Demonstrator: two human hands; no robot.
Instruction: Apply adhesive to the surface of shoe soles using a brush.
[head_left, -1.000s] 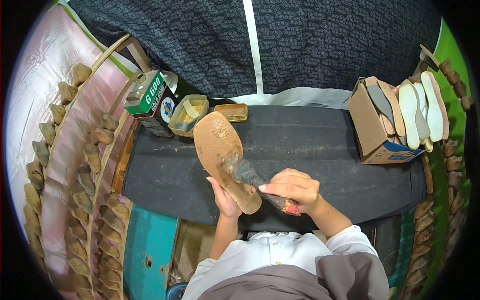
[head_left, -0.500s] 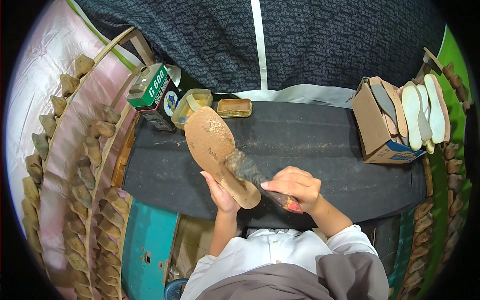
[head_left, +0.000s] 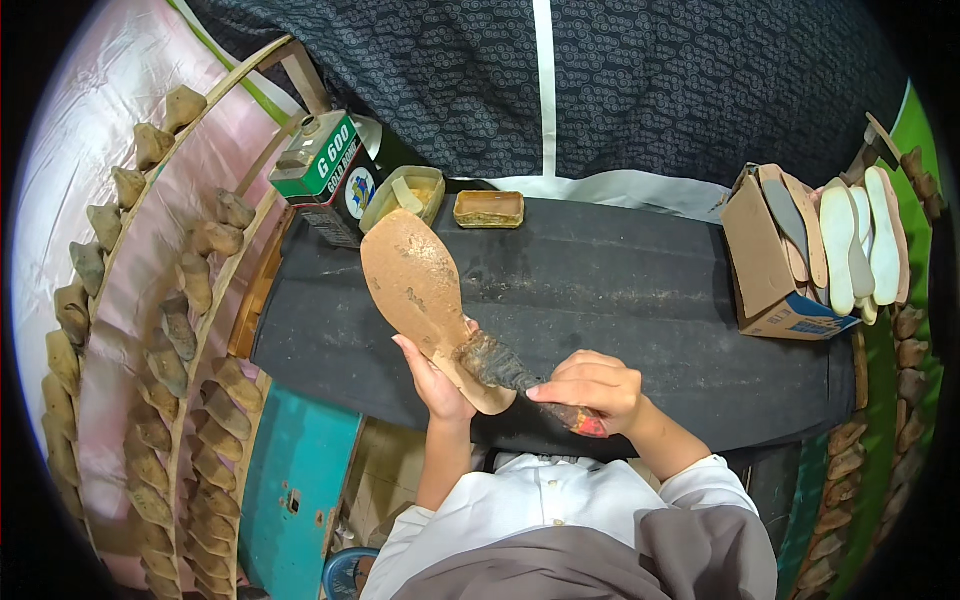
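Centrally, both hands are occupied above the near part of the dark surface. The left hand grips the tan sole near its narrow end, with the thumb at the left edge. The sole is held clear of the surface, tilted, with its broad end pointing away from the body and toward the upper left. Dark scuff marks show on its upward face, and a glossy patch shows near the broad end.

The right hand is closed around the handle of a dark, crusted brush. The handle ends in red; the working end meets the narrow part of the sole, at its right side.

Beyond the broad end of the sole, at the far left of the surface, a translucent tub holds a pale flat piece. A green-and-dark metal can stands to its left, and a shallow rectangular tray lies to its right. At the far right, a tilted cardboard box contains upright insoles in white, grey and tan. Outward to the left, curved wooden racks carry rows of shoe lasts. Black patterned fabric hangs behind the surface.
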